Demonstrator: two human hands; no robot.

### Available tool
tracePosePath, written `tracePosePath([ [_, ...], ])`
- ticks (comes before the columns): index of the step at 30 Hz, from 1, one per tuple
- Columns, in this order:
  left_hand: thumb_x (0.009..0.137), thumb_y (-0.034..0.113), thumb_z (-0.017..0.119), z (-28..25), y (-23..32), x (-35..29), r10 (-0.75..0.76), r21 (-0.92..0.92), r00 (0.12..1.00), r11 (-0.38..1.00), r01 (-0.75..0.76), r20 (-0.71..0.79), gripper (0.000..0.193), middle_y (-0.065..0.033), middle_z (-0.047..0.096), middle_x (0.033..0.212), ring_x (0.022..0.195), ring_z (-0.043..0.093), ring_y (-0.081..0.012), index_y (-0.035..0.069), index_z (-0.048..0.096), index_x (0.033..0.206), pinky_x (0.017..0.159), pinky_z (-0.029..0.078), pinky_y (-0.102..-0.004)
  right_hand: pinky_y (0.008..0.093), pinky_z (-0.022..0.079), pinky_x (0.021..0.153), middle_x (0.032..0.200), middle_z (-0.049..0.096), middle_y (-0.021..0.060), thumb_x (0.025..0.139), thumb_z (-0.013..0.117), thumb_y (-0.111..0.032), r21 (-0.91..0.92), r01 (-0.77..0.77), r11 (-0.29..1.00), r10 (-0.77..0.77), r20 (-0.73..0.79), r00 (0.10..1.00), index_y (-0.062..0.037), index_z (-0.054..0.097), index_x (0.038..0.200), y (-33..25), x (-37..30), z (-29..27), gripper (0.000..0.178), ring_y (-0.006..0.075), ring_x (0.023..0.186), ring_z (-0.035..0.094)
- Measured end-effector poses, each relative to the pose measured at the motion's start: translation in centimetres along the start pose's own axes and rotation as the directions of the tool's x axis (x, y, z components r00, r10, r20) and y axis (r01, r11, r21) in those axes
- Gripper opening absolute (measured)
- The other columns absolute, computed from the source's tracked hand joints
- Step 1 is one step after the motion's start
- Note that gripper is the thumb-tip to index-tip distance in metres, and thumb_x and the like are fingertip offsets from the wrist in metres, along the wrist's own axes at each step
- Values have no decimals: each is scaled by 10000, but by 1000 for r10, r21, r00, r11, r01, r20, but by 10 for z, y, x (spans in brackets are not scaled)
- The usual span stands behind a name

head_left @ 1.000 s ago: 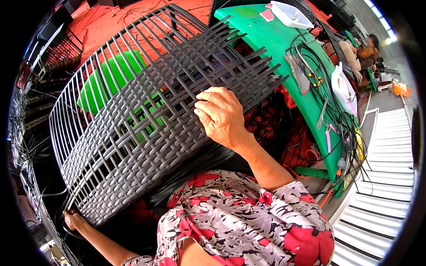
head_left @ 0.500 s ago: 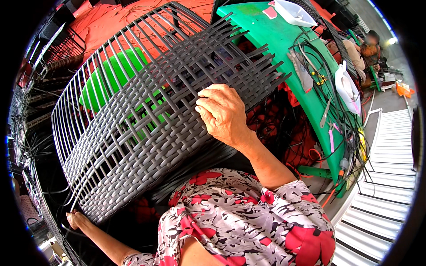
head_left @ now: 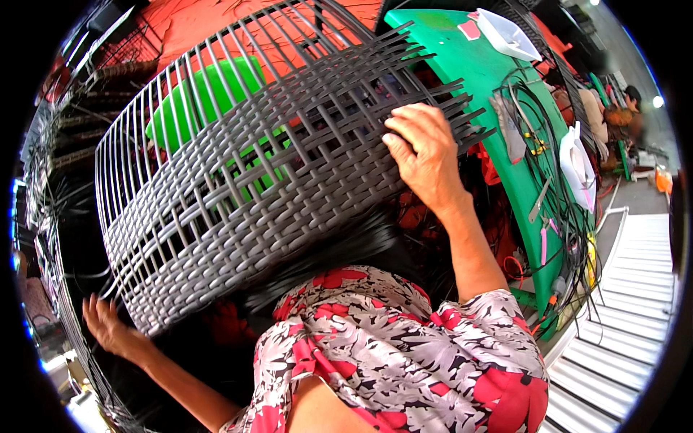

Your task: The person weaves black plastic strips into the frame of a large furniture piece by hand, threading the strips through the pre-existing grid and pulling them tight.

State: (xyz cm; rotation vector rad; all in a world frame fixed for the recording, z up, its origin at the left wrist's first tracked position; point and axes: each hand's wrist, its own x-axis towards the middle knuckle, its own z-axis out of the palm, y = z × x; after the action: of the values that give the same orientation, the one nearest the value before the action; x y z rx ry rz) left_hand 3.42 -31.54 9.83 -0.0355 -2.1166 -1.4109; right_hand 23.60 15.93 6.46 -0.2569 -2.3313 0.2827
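A large curved panel of dark grey plastic wicker [head_left: 267, 209] lies across in front of me. Its lower part is tightly woven; farther up, bare ribs [head_left: 216, 43] stand apart, and loose strip ends [head_left: 462, 119] jut out on the right. My right hand [head_left: 427, 155] is at the panel's right part, fingers bent and thumb close to them, closed on a grey wicker strip; the fingertips partly hide it. My left hand [head_left: 108, 328] is beside the panel's lower left corner, fingers spread, with nothing visible in it.
A green tabletop [head_left: 433, 36] on the right carries a white tray [head_left: 507, 35], a cut white plastic container [head_left: 576, 162], pink-handled scissors [head_left: 545, 238] and tangled black strips. A bright green seat-like piece [head_left: 191, 101] shows behind the ribs. Another person [head_left: 624, 115] is at far right.
My left hand has let go at the lower left corner and its fingers have spread. My right hand has moved right and up along the panel. The whole view has shifted slightly.
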Motion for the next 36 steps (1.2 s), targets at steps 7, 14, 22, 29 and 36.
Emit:
tracePosePath([
  [7,817,4,559,154,122,-104,370,-337,318,929,-153,873,523,-140,520,1262,1207,459,-286,55,415,1317,1010,356,-390,366,401,827,975,603,50,772,676,-192,-35,43,998,-36,172,984,-60,643,921,8,11,4,202,244,973,527],
  [14,865,145,557,229,138,-143,589,-477,29,681,-555,807,505,-175,496,1200,1142,425,-332,-2,375,1313,969,323,-418,371,388,832,982,597,35,779,667,-212,-59,93,994,-79,210,975,-75,632,940,9,16,13,214,223,955,529],
  [22,844,139,571,239,131,-153,651,-473,71,618,-627,756,444,-121,545,1180,1084,455,-308,34,459,1260,934,321,-447,372,390,843,991,599,68,791,654,-220,-57,123,991,-103,270,957,-42,602,991,12,16,16,272,235,969,532],
  [29,822,191,605,241,127,-155,668,-486,64,600,-635,741,459,-118,526,1184,1057,447,-293,14,470,1224,900,319,-449,378,396,841,984,594,89,832,605,-274,-69,171,983,-143,300,943,-22,580,1016,14,19,21,313,250,977,526],
  [36,834,272,596,240,125,-153,649,-444,73,593,-671,757,526,-158,473,1247,1134,408,-331,-20,442,1243,968,279,-473,403,410,846,971,593,133,871,550,-313,-43,147,988,-115,427,897,2,554,1066,27,54,36,370,292,976,544],
])
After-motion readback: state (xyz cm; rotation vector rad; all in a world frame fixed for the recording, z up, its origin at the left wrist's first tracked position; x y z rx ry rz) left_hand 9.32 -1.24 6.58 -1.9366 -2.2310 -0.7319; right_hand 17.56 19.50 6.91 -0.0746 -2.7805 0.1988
